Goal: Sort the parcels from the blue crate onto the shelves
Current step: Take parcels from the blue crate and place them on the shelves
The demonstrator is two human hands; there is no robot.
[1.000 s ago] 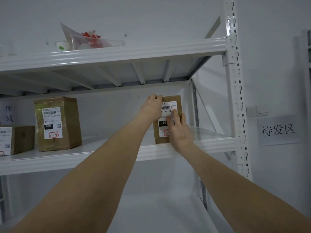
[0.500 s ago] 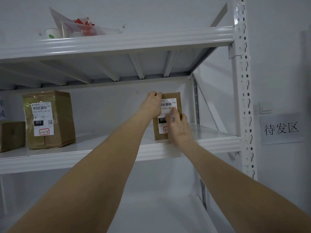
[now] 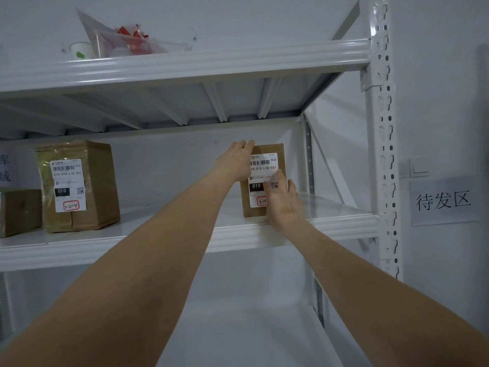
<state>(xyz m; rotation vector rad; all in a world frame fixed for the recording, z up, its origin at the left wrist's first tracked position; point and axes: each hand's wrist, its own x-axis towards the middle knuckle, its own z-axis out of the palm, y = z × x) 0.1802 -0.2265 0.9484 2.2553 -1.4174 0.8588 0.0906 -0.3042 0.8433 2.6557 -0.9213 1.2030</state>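
Now left hand [image 3: 236, 162] grips parcel [image 3: 265, 165], right hand [image 3: 284, 205] seemingly presses flat

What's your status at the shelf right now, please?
Left hand grips parcel at top corner; right hand flat on its front. Parcel upright on middle shelf. Other box apart, to the left.

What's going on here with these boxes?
A person is setting a small brown parcel upright on the middle shelf, near its right end. The left hand grips its top left corner, fingers curled over the top; the right hand presses flat on the labelled front. A larger parcel and a brown box stand further left on that shelf.
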